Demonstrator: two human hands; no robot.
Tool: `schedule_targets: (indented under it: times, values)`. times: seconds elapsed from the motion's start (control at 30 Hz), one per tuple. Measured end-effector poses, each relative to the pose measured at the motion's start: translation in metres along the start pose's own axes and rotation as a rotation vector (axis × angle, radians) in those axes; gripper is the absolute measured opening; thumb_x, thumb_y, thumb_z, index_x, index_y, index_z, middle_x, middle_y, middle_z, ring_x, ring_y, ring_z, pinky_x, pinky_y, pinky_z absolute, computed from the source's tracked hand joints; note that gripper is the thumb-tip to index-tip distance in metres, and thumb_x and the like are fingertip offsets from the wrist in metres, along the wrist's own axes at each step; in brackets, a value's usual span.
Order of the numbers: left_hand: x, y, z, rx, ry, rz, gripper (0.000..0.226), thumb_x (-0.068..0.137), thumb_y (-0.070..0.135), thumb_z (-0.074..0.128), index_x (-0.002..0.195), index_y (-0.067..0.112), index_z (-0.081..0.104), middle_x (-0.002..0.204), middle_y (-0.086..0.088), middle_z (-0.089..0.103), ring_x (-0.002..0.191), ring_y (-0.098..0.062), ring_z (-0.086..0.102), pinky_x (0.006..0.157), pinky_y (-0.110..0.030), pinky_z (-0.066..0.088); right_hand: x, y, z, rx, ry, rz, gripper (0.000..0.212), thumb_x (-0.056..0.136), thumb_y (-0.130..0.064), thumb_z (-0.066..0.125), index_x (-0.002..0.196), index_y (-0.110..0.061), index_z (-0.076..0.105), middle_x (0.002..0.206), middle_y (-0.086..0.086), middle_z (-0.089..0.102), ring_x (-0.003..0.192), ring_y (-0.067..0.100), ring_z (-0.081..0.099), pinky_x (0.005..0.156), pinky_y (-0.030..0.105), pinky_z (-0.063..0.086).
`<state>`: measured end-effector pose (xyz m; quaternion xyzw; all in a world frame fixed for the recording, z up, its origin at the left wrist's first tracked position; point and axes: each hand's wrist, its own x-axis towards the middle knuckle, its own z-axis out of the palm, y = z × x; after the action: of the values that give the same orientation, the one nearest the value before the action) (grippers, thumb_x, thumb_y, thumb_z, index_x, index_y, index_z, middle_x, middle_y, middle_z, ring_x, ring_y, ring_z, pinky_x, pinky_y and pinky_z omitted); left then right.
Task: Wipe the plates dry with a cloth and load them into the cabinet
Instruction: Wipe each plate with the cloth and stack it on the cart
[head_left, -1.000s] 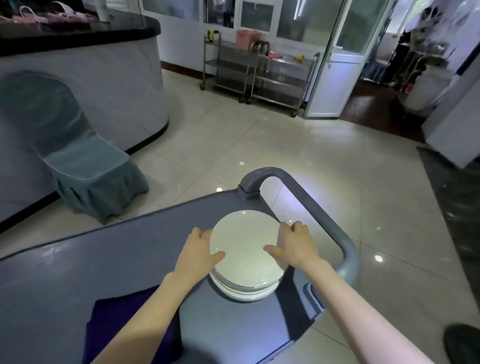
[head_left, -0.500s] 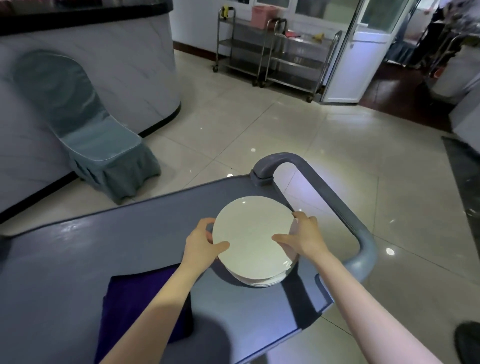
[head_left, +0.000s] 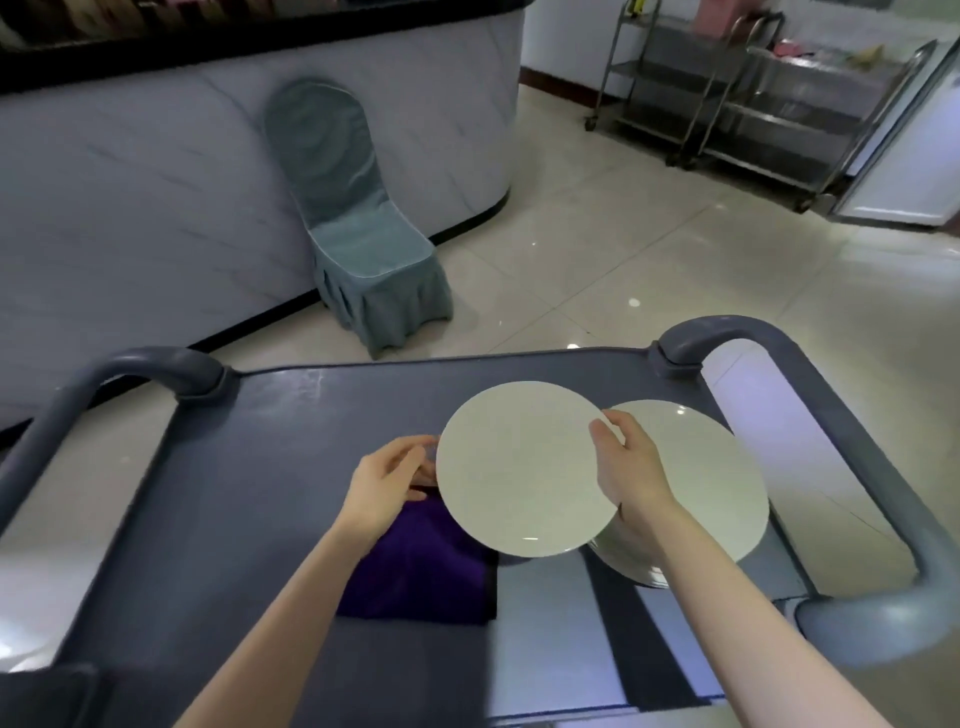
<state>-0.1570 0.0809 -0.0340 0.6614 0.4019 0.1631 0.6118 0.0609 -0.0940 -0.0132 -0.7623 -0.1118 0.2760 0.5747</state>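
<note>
One white plate (head_left: 519, 467) is lifted off the stack and held level above the grey cart top (head_left: 291, 447). My right hand (head_left: 631, 467) grips its right rim, thumb on top. My left hand (head_left: 389, 478) is at the plate's left rim, fingers curled at or under the edge, partly hidden. The stack of white plates (head_left: 706, 483) stays on the cart to the right, behind my right hand. A folded purple cloth (head_left: 421, 566) lies on the cart below the lifted plate, partly covered by my left wrist.
The cart has grey tube handles at the left (head_left: 104, 374) and right (head_left: 883, 467). A chair in a teal cover (head_left: 363, 244) stands against a curved marble counter (head_left: 156, 182). Steel trolleys (head_left: 737, 93) stand at the far right on the tiled floor.
The top plate has come off the stack and moved left, over the purple cloth. My head has turned left, so the whole cart and the chair now show.
</note>
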Motion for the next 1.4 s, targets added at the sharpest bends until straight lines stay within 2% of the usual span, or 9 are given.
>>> schedule_targets:
  times: [0.07,0.17,0.33,0.47,0.67,0.93,1.17,1.3,1.4]
  values:
    - [0.007,-0.023,-0.014,0.330,0.101,0.029,0.026,0.099,0.017,0.054,0.120,0.020,0.068,0.106,0.003,0.073,0.105,-0.014,0.066,0.086,-0.022,0.048,0.000,0.002,0.012,0.012,-0.023,0.003,0.014,0.098,-0.025,0.052,0.097,-0.028,0.066,0.086,-0.008,0.074,0.072,0.006,0.070,0.056,0.017,0.050]
    - [0.018,-0.051,-0.025,0.792,-0.037,0.139,0.036,0.096,0.024,0.056,0.132,0.021,0.060,0.130,0.004,0.060,0.124,-0.018,0.048,0.102,-0.034,0.041,-0.001,0.004,0.023,0.005,-0.048,0.012,0.014,0.097,-0.024,0.054,0.096,-0.028,0.067,0.083,-0.011,0.073,0.066,-0.001,0.069,0.051,0.013,0.048]
    - [0.032,-0.067,-0.022,1.166,-0.113,0.277,0.026,0.098,0.033,0.054,0.118,0.019,0.060,0.117,0.001,0.053,0.106,-0.021,0.047,0.082,-0.028,0.033,0.000,0.004,0.031,-0.044,-0.071,0.000,0.014,0.095,-0.028,0.056,0.097,-0.032,0.069,0.088,-0.016,0.074,0.076,0.001,0.070,0.064,0.022,0.049]
    - [0.033,-0.064,-0.029,1.102,-0.095,0.353,0.012,0.093,0.023,0.058,0.087,0.012,0.056,0.094,-0.003,0.058,0.085,-0.026,0.053,0.069,-0.029,0.024,0.000,0.000,0.038,-0.075,-0.083,-0.014,0.015,0.094,-0.030,0.056,0.092,-0.038,0.069,0.090,-0.017,0.073,0.079,0.001,0.071,0.065,0.020,0.049]
    - [0.032,-0.059,-0.047,1.111,-0.154,0.258,0.013,0.098,0.030,0.049,0.088,0.022,0.048,0.093,0.005,0.059,0.082,-0.021,0.053,0.072,-0.029,0.029,-0.006,-0.004,0.051,-0.079,-0.087,-0.019,0.015,0.095,-0.030,0.057,0.093,-0.036,0.070,0.092,-0.018,0.074,0.080,0.001,0.071,0.068,0.023,0.050]
    - [0.015,-0.038,-0.113,0.414,0.017,-0.072,0.022,0.097,0.021,0.050,0.077,0.017,0.041,0.068,-0.001,0.050,0.058,-0.017,0.043,0.048,-0.024,0.037,-0.012,-0.006,0.075,-0.111,-0.097,0.007,0.022,0.098,-0.029,0.055,0.089,-0.023,0.074,0.086,-0.008,0.076,0.081,0.014,0.070,0.072,0.029,0.053]
    - [-0.006,0.027,-0.129,0.145,0.110,0.122,0.017,0.091,0.016,0.046,0.075,0.013,0.046,0.059,0.007,0.040,0.056,-0.013,0.035,0.054,-0.031,0.028,-0.021,-0.004,0.104,-0.098,-0.073,-0.026,0.023,0.100,-0.022,0.054,0.085,-0.020,0.072,0.086,-0.003,0.072,0.081,0.018,0.064,0.073,0.030,0.051]
    - [-0.022,0.064,-0.107,0.170,-0.030,0.257,0.012,0.082,0.023,0.047,0.072,0.025,0.054,0.064,0.007,0.053,0.057,-0.009,0.046,0.054,-0.023,0.039,-0.033,0.000,0.120,-0.064,-0.043,-0.039,0.026,0.101,-0.022,0.054,0.087,-0.008,0.070,0.085,0.005,0.068,0.077,0.018,0.059,0.075,0.034,0.048]
    - [-0.031,0.065,-0.076,0.477,-0.266,0.329,0.009,0.089,0.019,0.050,0.083,0.023,0.055,0.072,0.012,0.061,0.064,-0.008,0.056,0.060,-0.026,0.046,-0.041,-0.001,0.129,0.000,0.021,-0.040,0.028,0.101,-0.021,0.055,0.078,-0.010,0.067,0.075,0.001,0.063,0.068,0.015,0.053,0.066,0.031,0.045]
